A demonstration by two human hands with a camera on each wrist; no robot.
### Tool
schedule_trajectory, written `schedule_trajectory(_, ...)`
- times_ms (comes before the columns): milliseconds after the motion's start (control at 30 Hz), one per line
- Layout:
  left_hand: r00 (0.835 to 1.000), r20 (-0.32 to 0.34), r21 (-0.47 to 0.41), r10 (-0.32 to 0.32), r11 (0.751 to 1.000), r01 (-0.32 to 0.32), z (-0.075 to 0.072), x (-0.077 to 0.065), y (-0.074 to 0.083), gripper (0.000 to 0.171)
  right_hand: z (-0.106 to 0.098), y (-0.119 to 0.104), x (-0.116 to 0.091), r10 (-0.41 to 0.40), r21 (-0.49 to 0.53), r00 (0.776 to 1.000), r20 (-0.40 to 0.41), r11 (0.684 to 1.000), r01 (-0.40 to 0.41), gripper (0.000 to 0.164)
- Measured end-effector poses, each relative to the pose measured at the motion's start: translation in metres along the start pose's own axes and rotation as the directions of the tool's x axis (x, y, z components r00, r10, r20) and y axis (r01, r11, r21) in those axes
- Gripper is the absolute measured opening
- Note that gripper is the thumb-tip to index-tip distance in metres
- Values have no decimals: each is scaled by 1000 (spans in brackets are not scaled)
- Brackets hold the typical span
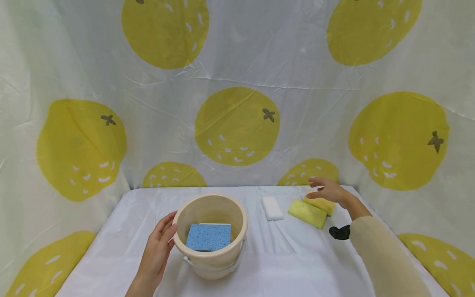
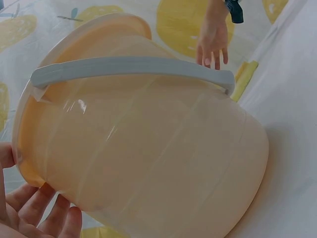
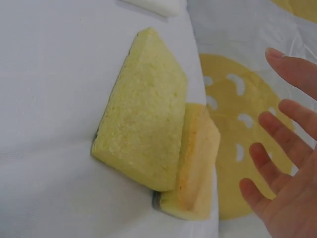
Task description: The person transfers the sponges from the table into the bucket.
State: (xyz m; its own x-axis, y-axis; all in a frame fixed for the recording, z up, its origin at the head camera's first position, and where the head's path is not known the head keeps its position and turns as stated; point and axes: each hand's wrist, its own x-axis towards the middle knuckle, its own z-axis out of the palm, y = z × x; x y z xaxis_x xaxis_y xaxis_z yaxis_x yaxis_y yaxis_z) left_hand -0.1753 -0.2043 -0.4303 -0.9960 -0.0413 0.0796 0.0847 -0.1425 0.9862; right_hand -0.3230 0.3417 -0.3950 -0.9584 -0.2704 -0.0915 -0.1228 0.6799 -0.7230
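A cream bucket [image 1: 213,270] stands upright with a blue sponge [image 1: 209,237] inside; part of a white edge shows behind the sponge. My left hand [image 1: 157,247] holds the bucket at its left rim, thumb and fingers bent against it; the left wrist view shows the bucket's side and pale handle [image 2: 133,66]. My right hand [image 1: 328,193] hovers with spread fingers above two sponges, holding nothing. A yellow-green sponge [image 3: 143,114] lies partly over a yellower sponge [image 3: 195,168], and the hand is apart from both.
A white block [image 1: 272,208] lies between the bucket and the yellow sponges. White cloth [image 1: 282,272] covers the table. Behind and at both sides hangs a curtain [image 1: 237,70] printed with large yellow fruit. A dark strap piece [image 1: 339,232] shows at the right wrist.
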Motion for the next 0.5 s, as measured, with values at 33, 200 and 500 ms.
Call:
schedule_trajectory(33,1000,-3,1,-1,1000,1,0,0,0,51,1,2,0,2,0,1000,-5,1000,-2,88)
schedule_trajectory(200,1000,5,4,15,1000,-15,-1,-1,-2,51,4,8,-1,27,4,999,-30,1000,-27,88)
schedule_trajectory(500,999,15,-6,32,999,-32,0,1,-3,51,6,30,1,75,4,994,-82,997,-75,88)
